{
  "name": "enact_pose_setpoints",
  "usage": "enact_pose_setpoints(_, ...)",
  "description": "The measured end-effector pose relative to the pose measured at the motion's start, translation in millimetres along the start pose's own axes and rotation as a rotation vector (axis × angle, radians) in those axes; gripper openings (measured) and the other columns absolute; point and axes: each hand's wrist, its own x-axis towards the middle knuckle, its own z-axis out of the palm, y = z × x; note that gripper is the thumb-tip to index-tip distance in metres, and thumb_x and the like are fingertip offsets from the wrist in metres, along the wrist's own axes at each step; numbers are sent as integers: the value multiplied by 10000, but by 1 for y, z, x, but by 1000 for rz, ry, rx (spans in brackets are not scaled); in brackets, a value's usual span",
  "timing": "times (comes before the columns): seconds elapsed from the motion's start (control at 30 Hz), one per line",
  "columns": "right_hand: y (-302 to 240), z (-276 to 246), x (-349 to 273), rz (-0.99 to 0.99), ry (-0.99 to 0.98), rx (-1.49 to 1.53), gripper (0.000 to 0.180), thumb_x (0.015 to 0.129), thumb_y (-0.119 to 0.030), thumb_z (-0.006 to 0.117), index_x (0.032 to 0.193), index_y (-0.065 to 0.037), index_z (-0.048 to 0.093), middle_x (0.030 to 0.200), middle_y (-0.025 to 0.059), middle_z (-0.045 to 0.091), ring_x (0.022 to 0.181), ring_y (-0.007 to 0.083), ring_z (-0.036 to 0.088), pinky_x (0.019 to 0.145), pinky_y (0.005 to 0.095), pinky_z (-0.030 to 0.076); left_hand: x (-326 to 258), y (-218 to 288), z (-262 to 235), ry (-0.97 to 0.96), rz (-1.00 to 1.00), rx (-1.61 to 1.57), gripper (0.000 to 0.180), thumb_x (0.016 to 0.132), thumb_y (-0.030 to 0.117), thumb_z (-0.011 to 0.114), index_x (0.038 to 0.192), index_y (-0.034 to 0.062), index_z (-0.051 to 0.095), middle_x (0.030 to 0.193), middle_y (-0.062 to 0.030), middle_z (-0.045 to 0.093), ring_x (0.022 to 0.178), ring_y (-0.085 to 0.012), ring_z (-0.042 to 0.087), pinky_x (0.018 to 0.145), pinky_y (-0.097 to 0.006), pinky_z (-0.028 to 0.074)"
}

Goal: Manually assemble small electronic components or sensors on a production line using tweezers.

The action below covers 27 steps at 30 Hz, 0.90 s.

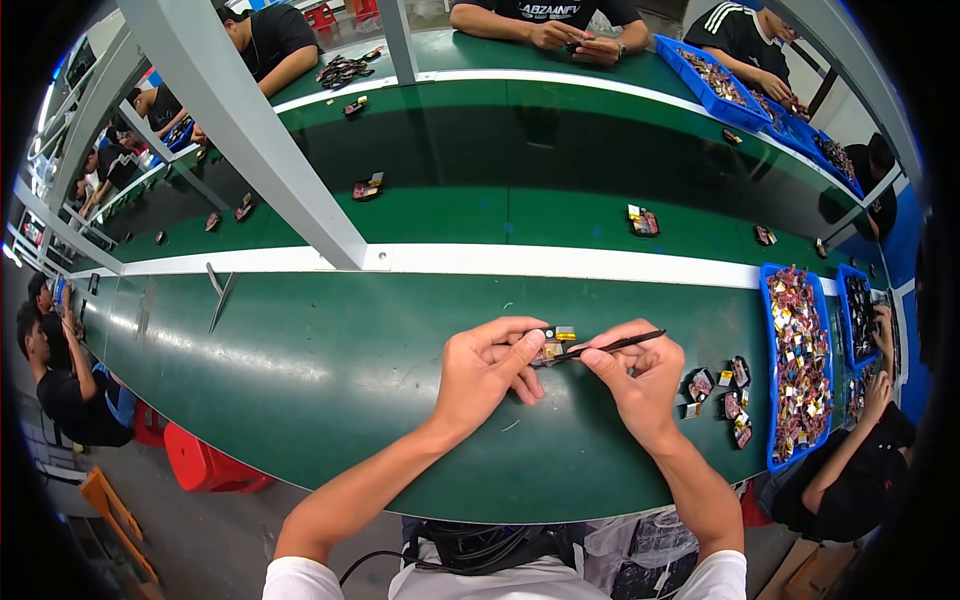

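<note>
My left hand [486, 368] is closed around a small electronic module [552, 347], a dark housing with a circuit board and a yellow-and-silver battery-like block at its top edge. Between the thumb and fingers of my right hand [640, 378] are slim black tweezers [628, 342], slanting down to the left. Their tip is at the module; whether it touches is too small to tell. Both hands are above the green table [350, 400]. Right of my right hand lies a loose group of similar modules [740, 432].
A blue tray [768, 400] full of small red, white and yellow parts stands at right, beside a smaller blue tray [846, 318]. Silver tweezers [221, 298] lie at left. Beyond the white rail [550, 259], modules [643, 221] sit on a green belt. A grey post [250, 130] rises at left; co-workers sit around.
</note>
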Motion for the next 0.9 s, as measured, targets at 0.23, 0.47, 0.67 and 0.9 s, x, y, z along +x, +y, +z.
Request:
enact_pose_setpoints(0.23, -2, 0, 0, -50, -8, -17, 120, 830, 62, 766, 918, 36, 688, 815, 75, 725, 512, -24, 439, 458, 159, 298, 1, 2, -2, -63, -36, -42, 298, 1016, 170, 603, 1168, -82, 643, 866, -137, 683, 600, -180, 687, 490, -264, 562)
enact_pose_setpoints(0.47, -4, 1, 1, -70, -1, -107, 95, 805, 61, 784, 861, 34, 711, 802, 60, 723, 486, -19, 431, 443, 170, 291, 0, 2, -3, -73, -17, -34, 290, 1020, 152, 590, 1183, -83, 640, 894, -142, 685, 605, -182, 690, 475, -262, 552)
enact_pose_setpoints(0.67, -6, -2, 1, -47, -79, -141, 123, 851, 30, 761, 909, 32, 652, 823, 110, 737, 529, -16, 464, 469, 161, 305, -1, -1, -2, -79, -3, -27, 281, 1020, 131, 582, 1188, -87, 637, 904, -156, 691, 612, -197, 694, 480, -273, 566)
enact_pose_setpoints(0.9, -8, -1, 2, 19, -78, -107, 142, 848, 7, 776, 922, 37, 659, 728, 23, 667, 520, -18, 449, 461, 167, 283, -4, -4, 2, -68, 50, 29, 252, 1011, 85, 582, 1184, -87, 645, 936, -163, 680, 618, -213, 698, 484, -283, 578)
